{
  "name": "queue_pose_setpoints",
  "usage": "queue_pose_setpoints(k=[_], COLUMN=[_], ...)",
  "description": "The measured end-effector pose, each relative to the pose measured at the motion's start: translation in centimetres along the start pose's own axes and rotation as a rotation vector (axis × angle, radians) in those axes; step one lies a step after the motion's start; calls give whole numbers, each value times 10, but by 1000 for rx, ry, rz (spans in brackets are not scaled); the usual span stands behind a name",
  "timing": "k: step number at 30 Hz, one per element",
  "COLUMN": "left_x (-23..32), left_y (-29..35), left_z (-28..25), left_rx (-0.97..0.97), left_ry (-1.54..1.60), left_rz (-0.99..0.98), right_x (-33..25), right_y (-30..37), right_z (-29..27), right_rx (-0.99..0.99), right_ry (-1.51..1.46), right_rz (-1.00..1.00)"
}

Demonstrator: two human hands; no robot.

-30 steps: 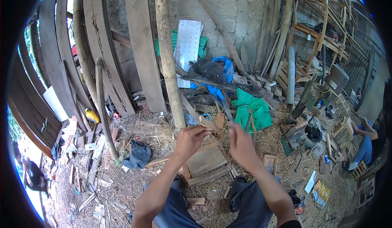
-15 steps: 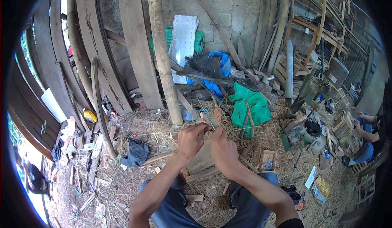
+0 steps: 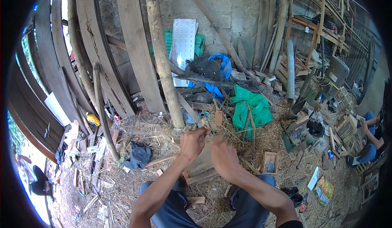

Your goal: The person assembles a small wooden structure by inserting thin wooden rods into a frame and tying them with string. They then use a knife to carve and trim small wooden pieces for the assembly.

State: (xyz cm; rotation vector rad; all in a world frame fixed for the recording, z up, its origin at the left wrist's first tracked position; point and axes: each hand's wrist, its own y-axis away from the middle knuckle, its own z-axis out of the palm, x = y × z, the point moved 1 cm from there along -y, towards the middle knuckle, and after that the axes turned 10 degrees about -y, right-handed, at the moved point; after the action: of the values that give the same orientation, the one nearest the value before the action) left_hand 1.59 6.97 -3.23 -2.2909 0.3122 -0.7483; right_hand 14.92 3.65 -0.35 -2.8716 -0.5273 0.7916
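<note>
Both my hands meet above the low wooden piece point(image 3: 201, 161) between my knees. A thin, dark greenish strip point(image 3: 209, 124) slants up and away from my fingers; its exact kind is too small to make out. My left hand point(image 3: 192, 144) is closed, thumb and fingers pinching near the strip's lower part. My right hand point(image 3: 224, 154) is closed close beside it at the strip's near end, with its fingertips blurred by motion. Just beyond the hands stands a small brown wooden block point(image 3: 219, 117), on the straw.
A green plastic sheet point(image 3: 251, 109) lies ahead right, with sticks leaning on it. A small wooden box point(image 3: 269, 162) holds small dark pieces. A black bag point(image 3: 139, 154) is on the left, near a bamboo post point(image 3: 161, 56). Another person point(image 3: 369, 136) sits far right.
My right hand has shifted slightly down and its fingers are now blurred. My left hand keeps its pinch beside it. The whole view has tilted a little.
</note>
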Motion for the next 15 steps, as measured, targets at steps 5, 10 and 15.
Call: queue_pose_setpoints(k=[5, 10, 15], left_x=[8, -6, -14], left_y=[1, -3, 0], left_z=[6, 3, 7], left_rx=[-91, -76, 9], left_ry=[-110, -109, -56], left_rz=[-2, -98, -95], right_x=[12, 13, 16], right_y=[-28, -24, -12], right_z=[13, 11, 13], right_rx=[82, 26, 88], right_ry=[-123, -158, -100], right_rz=[-3, -96, -71])
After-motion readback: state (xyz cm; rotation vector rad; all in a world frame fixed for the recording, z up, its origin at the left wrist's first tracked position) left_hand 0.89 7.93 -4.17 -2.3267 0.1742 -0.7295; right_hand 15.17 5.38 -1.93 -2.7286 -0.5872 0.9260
